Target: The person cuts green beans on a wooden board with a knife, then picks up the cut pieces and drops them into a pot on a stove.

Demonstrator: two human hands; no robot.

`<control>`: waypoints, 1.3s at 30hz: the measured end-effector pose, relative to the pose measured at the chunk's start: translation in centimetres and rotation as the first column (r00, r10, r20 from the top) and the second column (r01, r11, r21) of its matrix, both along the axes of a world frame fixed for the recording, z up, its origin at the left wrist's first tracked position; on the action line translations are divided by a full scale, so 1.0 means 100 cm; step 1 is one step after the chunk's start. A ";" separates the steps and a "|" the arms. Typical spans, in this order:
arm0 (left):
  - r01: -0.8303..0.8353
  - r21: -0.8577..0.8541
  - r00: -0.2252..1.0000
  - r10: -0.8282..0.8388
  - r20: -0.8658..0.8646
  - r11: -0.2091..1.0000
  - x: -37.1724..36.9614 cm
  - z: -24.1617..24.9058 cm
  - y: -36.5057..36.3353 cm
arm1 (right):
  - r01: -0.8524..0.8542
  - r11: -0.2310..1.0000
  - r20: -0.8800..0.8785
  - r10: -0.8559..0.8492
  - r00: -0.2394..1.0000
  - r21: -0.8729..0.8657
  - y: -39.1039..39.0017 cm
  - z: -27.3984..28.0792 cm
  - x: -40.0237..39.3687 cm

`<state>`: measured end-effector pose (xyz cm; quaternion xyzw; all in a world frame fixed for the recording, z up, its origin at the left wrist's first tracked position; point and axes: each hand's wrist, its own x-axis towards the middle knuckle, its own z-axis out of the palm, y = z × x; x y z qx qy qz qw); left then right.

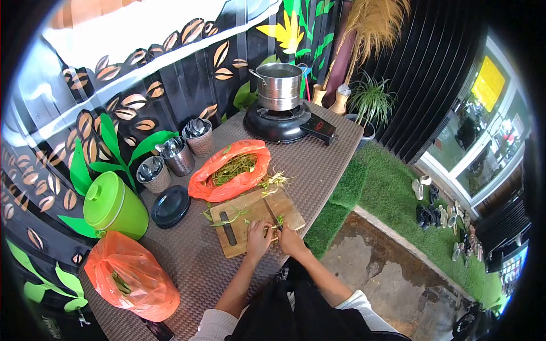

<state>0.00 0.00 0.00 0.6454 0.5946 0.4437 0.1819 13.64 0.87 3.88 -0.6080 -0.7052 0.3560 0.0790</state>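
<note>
A wooden cutting board [242, 211] with a slot handle lies near the table's edge. Over it, my right hand [292, 242] grips a knife [271, 209], its blade pointing away from me. My left hand [259, 236] is beside the knife, fingers curled down on a few thin green stems that they mostly hide. Small green bits [280, 219] lie by the blade. Just behind the board an orange plastic bag [207, 184] stands open, full of green stems [236, 169]. Pale root ends [276, 179] are heaped at the board's far edge.
A steel pot [280, 91] sits on a black portable stove [273, 125] at the table's far end. Cutlery cups [177, 158], dark plates [170, 207], a green lidded bucket [116, 207] and a tied orange bag [133, 278] are on the left.
</note>
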 end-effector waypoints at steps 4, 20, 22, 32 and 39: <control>0.005 0.037 0.999 -0.007 0.054 0.999 0.000 0.000 -0.004 | 0.080 0.989 0.092 -0.091 0.992 0.124 -0.019 -0.005 -0.014; -0.023 0.047 0.997 0.019 0.079 0.999 -0.001 0.000 -0.003 | 0.074 0.990 0.028 -0.078 0.997 0.119 -0.003 -0.014 -0.018; -0.021 0.046 0.998 0.018 0.065 0.999 -0.001 -0.003 -0.002 | 0.024 0.985 -0.034 -0.018 0.999 0.169 0.008 -0.015 -0.012; -0.032 0.026 0.995 0.029 0.096 0.999 0.000 0.006 -0.004 | 0.112 0.988 0.009 -0.114 0.993 0.107 -0.004 -0.012 -0.020; -0.057 0.016 0.992 0.055 0.110 0.998 0.000 0.003 -0.003 | 0.036 0.993 0.004 -0.036 0.999 0.116 -0.016 -0.010 -0.015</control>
